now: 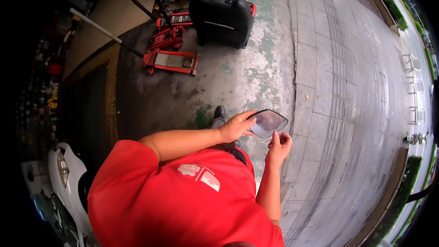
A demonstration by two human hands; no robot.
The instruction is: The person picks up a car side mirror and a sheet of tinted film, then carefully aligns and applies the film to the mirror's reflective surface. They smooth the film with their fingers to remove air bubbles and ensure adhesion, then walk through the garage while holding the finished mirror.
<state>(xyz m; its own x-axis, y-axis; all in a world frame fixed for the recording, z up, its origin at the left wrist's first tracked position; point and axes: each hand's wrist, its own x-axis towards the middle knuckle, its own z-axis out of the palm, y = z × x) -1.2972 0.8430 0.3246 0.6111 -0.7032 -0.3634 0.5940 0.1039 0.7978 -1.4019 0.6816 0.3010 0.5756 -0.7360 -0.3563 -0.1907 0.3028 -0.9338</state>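
Note:
A flat, four-cornered mirror glass (268,123) with rounded corners and a thin dark rim is held out in front of my waist. My left hand (237,126) is closed on its left side, with the thumb on the face and fingers behind. At the lower right edge of the glass is my right hand (279,147), thumb tip at the rim and fingers curled in. Whether those fingers pinch the rim or some small piece cannot be made out. The face of the glass shows a hazy, greyish reflection.
Several red floor jacks (171,61) with long handles stand ahead to the left, beside a bulky black padded object (222,20). A white car (68,180) is at the lower left. Grey paving (315,87) runs along the right, bordering the worn concrete floor (219,77).

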